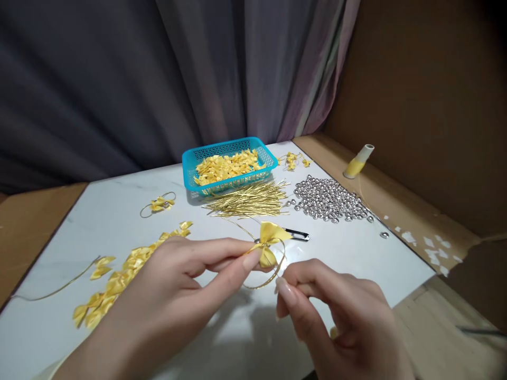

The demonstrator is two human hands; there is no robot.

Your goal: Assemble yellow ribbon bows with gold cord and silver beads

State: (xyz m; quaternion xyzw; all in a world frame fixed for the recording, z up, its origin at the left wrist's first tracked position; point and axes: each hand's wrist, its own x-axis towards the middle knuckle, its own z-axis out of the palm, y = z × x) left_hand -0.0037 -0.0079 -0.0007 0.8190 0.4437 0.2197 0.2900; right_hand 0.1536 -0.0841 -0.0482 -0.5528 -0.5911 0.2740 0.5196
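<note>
Near the middle of the view, my left hand (190,285) pinches a yellow satin ribbon bow (270,240) between thumb and fingers. A looped gold cord (283,253) hangs round the bow, and a bit of silver shows at its left edge. Just right of the loop is my right hand (336,311), its thumb and forefinger pressed together. Something thin seems to rise from that pinch, too fine to name. Behind the bow lie black-handled thread snips (299,235), partly covered by it.
A blue basket (190,178) holds yellow bows. Before it lie gold cords (249,199), with silver beads (330,199) to their right. Loose bows (134,258) lie left, below a corded bow (160,203). A yellow thread cone (358,161) stands on cardboard at right.
</note>
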